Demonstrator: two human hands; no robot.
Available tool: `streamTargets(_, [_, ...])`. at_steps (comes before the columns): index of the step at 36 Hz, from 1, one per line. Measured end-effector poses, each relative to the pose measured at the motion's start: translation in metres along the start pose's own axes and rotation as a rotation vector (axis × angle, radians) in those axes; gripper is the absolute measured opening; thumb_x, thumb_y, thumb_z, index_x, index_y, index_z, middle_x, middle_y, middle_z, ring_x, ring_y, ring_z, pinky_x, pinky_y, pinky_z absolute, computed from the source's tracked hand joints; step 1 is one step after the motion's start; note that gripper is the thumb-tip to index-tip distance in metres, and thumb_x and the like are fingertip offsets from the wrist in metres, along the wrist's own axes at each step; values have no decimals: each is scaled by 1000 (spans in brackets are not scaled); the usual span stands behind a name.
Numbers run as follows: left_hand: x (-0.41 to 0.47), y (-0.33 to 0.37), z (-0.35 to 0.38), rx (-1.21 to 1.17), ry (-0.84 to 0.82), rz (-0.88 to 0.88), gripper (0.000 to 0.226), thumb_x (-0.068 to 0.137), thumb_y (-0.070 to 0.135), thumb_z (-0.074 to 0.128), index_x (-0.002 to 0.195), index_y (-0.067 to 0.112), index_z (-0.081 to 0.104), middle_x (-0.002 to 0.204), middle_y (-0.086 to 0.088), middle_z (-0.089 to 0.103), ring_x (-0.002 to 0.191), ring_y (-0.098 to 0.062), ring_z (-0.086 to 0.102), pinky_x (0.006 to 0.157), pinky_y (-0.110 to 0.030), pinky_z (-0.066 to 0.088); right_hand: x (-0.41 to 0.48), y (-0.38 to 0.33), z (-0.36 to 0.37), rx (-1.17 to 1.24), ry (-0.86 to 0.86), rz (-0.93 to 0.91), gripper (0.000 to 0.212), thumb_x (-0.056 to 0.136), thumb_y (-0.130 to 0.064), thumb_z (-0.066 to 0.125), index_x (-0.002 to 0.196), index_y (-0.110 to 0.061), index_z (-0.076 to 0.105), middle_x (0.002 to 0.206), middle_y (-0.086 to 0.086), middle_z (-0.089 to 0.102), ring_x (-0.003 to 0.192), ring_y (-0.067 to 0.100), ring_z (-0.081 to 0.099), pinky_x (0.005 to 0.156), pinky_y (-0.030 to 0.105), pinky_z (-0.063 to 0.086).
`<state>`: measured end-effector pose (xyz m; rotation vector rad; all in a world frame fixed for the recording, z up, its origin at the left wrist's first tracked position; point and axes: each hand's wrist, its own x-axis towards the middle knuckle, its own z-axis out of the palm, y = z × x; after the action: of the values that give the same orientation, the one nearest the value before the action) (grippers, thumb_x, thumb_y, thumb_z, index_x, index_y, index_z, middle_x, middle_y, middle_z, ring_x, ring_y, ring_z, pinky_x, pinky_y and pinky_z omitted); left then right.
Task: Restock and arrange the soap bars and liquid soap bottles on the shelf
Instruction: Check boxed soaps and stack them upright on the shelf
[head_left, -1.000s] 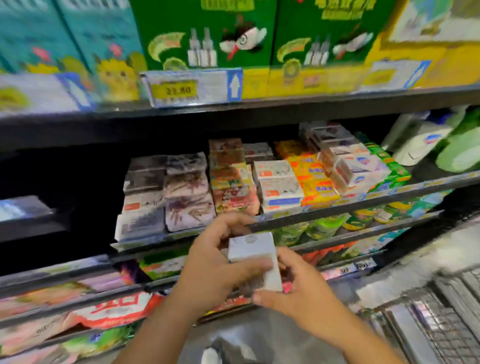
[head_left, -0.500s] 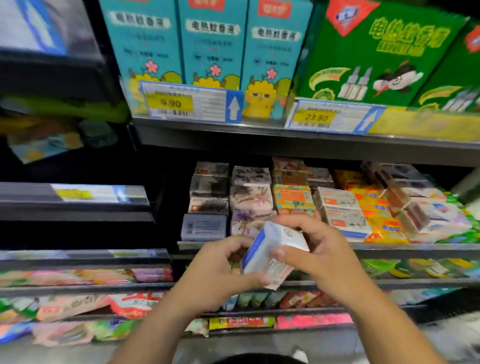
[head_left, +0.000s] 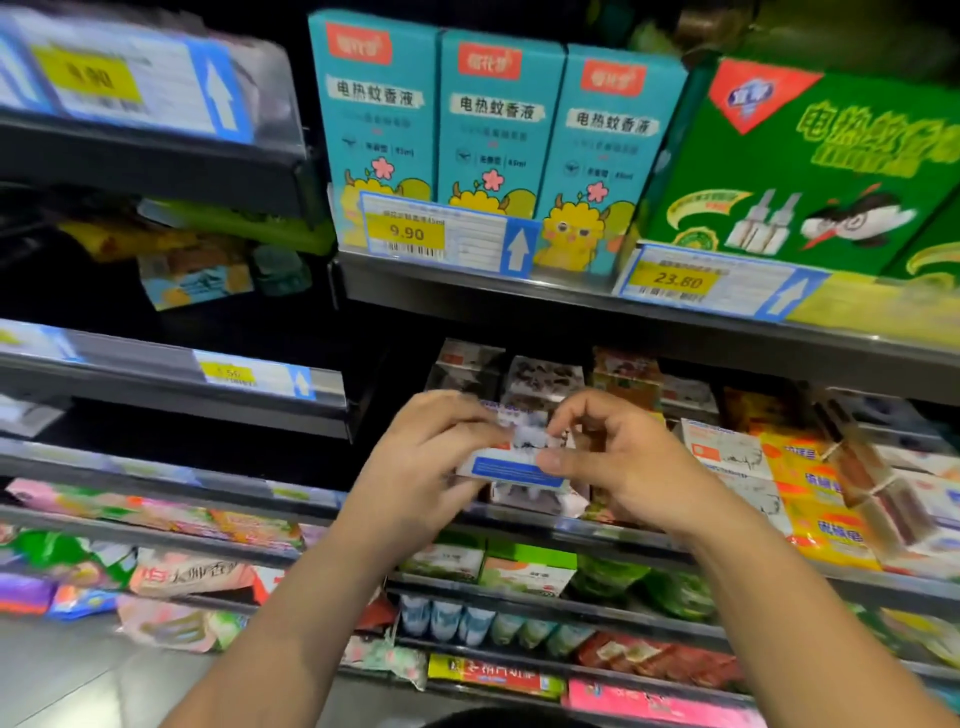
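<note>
Holding a white cardboard soap box with a blue band (head_left: 506, 467) at the centre of the frame, the person grips it from both ends. The left hand (head_left: 423, 467) clasps the left end with curled fingers. The right hand (head_left: 631, 467) pinches the right end, thumb along the blue face and fingers (head_left: 592, 408) arched over the top.

The box lies lengthwise, blue face toward the camera, just above the front rail of the dark metal soap shelf (head_left: 613, 531) and in front of the stacked grey-and-white soap boxes (head_left: 543, 376). Blur prevents telling whether it touches that stack.

Assessment: the two-handed hold appears intended to keep the box square and level, so that it seats flat on the stack with its face outward like its neighbours. Placement is judged to be in hand, not complete.

Right of centre, white-and-orange soap boxes (head_left: 724, 449) and yellow soap packs (head_left: 810, 483) stand face-forward in columns. No liquid soap bottle can be identified with confidence.

On the upper shelf, teal cartons (head_left: 498, 124) and a green carton (head_left: 810, 166) stand behind a yellow price label (head_left: 408, 234). They are not task items.
</note>
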<state>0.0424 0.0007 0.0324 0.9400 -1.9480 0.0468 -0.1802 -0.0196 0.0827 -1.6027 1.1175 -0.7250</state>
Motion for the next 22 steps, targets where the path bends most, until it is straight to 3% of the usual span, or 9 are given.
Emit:
streamTargets(3, [-7, -7, 10, -29, 4, -83, 36, 78, 9, 79, 112, 17, 69, 121, -1, 57, 119, -21, 52, 107, -27, 39, 4, -1, 0, -79, 20, -15, 36, 67, -23, 88, 94, -30, 65, 78, 9, 53, 61, 21, 48, 55, 32, 42])
streamTargets(6, [-6, -14, 19, -79, -66, -356, 61, 72, 18, 80, 127, 31, 56, 138, 1, 47, 130, -12, 43, 109, -20, 34, 9, -3, -1, -279, 36, -14, 62, 55, -38, 91, 110, -38, 61, 112, -12, 61, 95, 6, 62, 80, 21, 52])
streamTargets(9, [2, -21, 33, -225, 15, -665, 79, 65, 13, 89, 131, 35, 52, 136, 0, 46, 122, -7, 50, 103, -14, 39, 15, -3, -2, -707, 61, -85, 90, 58, -54, 88, 138, -36, 51, 120, -19, 45, 108, -2, 43, 84, 13, 34])
streamTargets(11, [8, -21, 40, -418, 77, -801, 77, 69, 12, 88, 123, 47, 47, 131, 1, 54, 115, -10, 60, 97, -24, 49, 18, -3, 2, -840, 95, -125, 85, 68, -51, 85, 142, -28, 50, 117, -14, 40, 108, 2, 40, 81, 10, 26])
streamTargets(12, [10, -20, 43, -435, 73, -828, 70, 73, 11, 85, 122, 43, 48, 128, 0, 58, 113, -13, 62, 96, -28, 51, 21, -2, 6, -856, 128, -156, 78, 72, -47, 84, 139, -22, 53, 115, -10, 45, 110, 9, 46, 79, 10, 25])
streamTargets(14, [9, -24, 51, -311, -13, -838, 53, 81, 12, 76, 126, 26, 52, 126, -4, 61, 117, -19, 60, 98, -34, 50, 27, 1, 10, -826, 197, -223, 66, 72, -42, 82, 129, -15, 62, 111, 0, 64, 108, 21, 57, 77, 13, 30])
streamTargets(16, [7, -28, 54, -154, -88, -846, 48, 84, 26, 70, 127, 16, 52, 127, -7, 59, 122, -24, 55, 100, -36, 47, 37, 2, 11, -786, 254, -171, 63, 73, -49, 76, 127, -19, 65, 112, 4, 71, 105, 23, 64, 77, 19, 39])
streamTargets(19, [1, -41, 57, 127, -338, -841, 55, 89, 51, 54, 129, 14, 48, 135, -6, 48, 131, -26, 42, 106, -33, 38, 55, 4, 8, -880, 228, 57, 55, 82, -58, 67, 127, -26, 63, 107, 7, 72, 105, 28, 65, 76, 25, 45])
streamTargets(22, [-6, -50, 61, 382, -590, -789, 74, 91, 67, 32, 144, 16, 34, 156, -10, 26, 147, -30, 19, 117, -37, 23, 72, 1, 8, -846, 182, 192, 66, 77, -75, 59, 111, -19, 68, 89, 7, 74, 87, 29, 70, 79, 34, 56])
